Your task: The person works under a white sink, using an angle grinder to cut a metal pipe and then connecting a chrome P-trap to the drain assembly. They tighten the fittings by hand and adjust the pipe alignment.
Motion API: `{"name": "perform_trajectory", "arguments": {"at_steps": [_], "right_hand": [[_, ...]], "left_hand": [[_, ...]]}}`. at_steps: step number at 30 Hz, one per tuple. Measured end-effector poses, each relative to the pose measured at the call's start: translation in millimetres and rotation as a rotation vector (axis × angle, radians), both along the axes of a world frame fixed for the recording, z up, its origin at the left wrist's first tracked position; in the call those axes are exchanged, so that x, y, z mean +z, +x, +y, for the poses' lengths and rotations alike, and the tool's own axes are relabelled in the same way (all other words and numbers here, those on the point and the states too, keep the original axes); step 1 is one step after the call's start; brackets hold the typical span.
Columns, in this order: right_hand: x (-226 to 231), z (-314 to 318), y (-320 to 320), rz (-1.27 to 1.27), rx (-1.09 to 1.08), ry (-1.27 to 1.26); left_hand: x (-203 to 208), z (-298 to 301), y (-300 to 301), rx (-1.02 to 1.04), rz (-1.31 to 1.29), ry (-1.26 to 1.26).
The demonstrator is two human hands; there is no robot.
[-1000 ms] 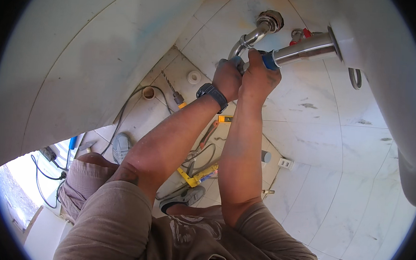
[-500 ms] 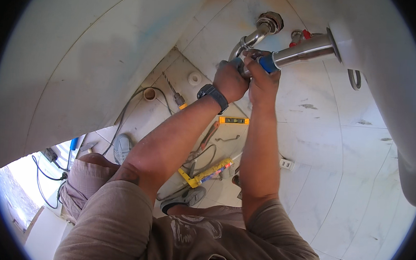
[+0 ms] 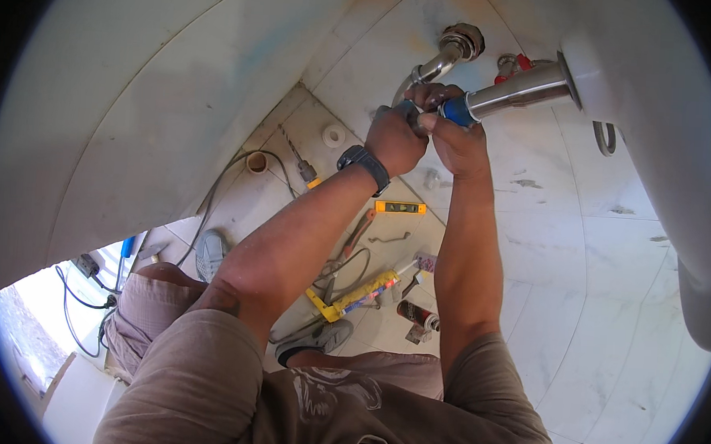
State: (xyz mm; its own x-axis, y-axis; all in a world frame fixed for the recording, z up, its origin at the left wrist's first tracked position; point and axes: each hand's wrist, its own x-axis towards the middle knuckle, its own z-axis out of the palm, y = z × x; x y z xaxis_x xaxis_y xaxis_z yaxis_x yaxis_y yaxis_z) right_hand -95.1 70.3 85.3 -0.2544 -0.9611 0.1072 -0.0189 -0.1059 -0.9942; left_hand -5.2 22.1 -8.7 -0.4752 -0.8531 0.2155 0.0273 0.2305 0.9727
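A chrome drain pipe [image 3: 525, 89] comes out of the white basin at the upper right and ends at a blue fitting [image 3: 458, 110]. Beyond my hands, a curved chrome pipe [image 3: 437, 68] bends up to the wall outlet. My left hand [image 3: 398, 137], below a black watch, is closed round the pipework where the two pipes come together. Just left of and below the blue fitting, my right hand [image 3: 460, 143] has its fingers wrapped over the same joint, thumb toward my left hand. Both hands hide most of this joint.
A drill [image 3: 307, 172], a cardboard-like ring [image 3: 256, 162], a small yellow level [image 3: 400, 207], a yellow caulking gun [image 3: 360, 295] and a dark can [image 3: 419, 314] lie on the tiled floor. Red-handled valves [image 3: 513, 66] sit on the wall. White panelling [image 3: 136, 106] rises at the left.
My right forearm has swung to the right, uncovering the can and the caulking gun's nozzle. My right hand has turned about the joint, its thumb now nearer my left hand, which has barely moved.
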Motion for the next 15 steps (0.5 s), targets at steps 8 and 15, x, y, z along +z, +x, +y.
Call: {"name": "perform_trajectory", "arguments": {"at_steps": [8, 15], "right_hand": [[-9, -19, 73, 0.154, -0.839, -0.084], [8, 5, 21, 0.002, -0.093, -0.007]], "left_hand": [[-8, -8, 5, -0.17, 0.007, -0.113], [0, -8, 8, -0.099, -0.064, -0.015]]}}
